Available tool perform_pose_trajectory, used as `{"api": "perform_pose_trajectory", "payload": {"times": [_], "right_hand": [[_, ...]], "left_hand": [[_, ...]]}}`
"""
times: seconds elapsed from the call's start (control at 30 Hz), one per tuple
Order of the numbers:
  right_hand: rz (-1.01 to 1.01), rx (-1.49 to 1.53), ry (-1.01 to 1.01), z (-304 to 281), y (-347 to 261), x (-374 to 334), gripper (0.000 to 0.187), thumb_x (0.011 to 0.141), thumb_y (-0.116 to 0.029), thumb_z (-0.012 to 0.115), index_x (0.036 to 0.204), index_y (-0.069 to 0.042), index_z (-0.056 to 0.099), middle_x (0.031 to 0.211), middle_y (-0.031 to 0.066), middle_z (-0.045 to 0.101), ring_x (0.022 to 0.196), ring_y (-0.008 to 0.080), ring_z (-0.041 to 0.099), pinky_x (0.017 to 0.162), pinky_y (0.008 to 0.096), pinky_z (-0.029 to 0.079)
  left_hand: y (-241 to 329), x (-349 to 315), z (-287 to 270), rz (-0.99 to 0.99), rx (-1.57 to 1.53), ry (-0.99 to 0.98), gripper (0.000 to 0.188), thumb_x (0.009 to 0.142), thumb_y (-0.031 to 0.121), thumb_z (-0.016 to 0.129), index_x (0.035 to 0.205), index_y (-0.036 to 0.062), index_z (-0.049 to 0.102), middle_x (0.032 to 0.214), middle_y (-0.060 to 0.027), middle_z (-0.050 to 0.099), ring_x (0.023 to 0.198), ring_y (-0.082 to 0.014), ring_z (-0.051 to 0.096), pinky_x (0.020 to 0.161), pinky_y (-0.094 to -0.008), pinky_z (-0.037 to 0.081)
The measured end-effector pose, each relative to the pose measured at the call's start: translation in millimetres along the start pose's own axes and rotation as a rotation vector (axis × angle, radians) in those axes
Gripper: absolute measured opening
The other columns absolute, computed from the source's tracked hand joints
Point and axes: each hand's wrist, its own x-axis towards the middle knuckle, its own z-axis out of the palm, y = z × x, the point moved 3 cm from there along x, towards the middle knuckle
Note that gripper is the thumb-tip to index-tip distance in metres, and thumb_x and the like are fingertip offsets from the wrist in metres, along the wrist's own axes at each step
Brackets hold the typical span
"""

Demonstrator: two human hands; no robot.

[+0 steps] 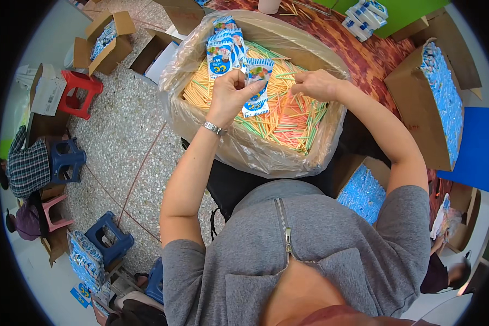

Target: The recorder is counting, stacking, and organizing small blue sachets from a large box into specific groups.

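Observation:
In front of me stands a carton lined with a clear plastic bag (250, 149), filled with thin yellow, green and pink sticks (288, 119). My left hand (231, 96), with a metal watch band at its wrist, is closed, its thumb lying over a blue and white packet (259, 73). Several similar packets (223, 51) lie on the sticks just beyond that hand. At the right side of the carton, my right hand (318, 86) is closed with its fingertips down among the sticks. What those fingertips hold is too small to make out.
A tall carton of blue packets (443, 98) stands at the right, another carton (361, 190) beside my body. An open carton (106, 41), a red stool (80, 93) and blue stools (110, 236) are on the left. Two people sit at the far left; another person's arm shows at the lower right.

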Motion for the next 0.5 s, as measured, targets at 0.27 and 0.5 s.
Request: {"api": "perform_pose_trajectory", "payload": {"times": [0.27,0.5], "right_hand": [[-0.042,-0.096,-0.051,15,11,2,0.020,0.088,-0.016,0.053,0.108,-0.015,0.059,0.101,0.0093,0.056,0.102,0.0275,0.060,0.073,0.0402,0.051],[-0.212,-0.279,-0.037,15,4,2,0.017,0.085,-0.017,0.055,0.102,-0.018,0.059,0.100,0.0082,0.055,0.096,0.0261,0.062,0.068,0.0377,0.054]], "left_hand": [[0,-3,0,-0.035,-0.023,-0.002,0.040,0.075,0.023,0.083,0.062,0.0071,0.049,0.062,0.0042,0.047,0.058,-0.0038,0.039,0.049,-0.0225,0.033],[1,-4,1,-0.054,-0.041,-0.001,0.038,0.076,0.021,0.083,0.063,0.0073,0.050,0.062,0.0048,0.049,0.058,-0.0028,0.041,0.049,-0.0219,0.035]]}}
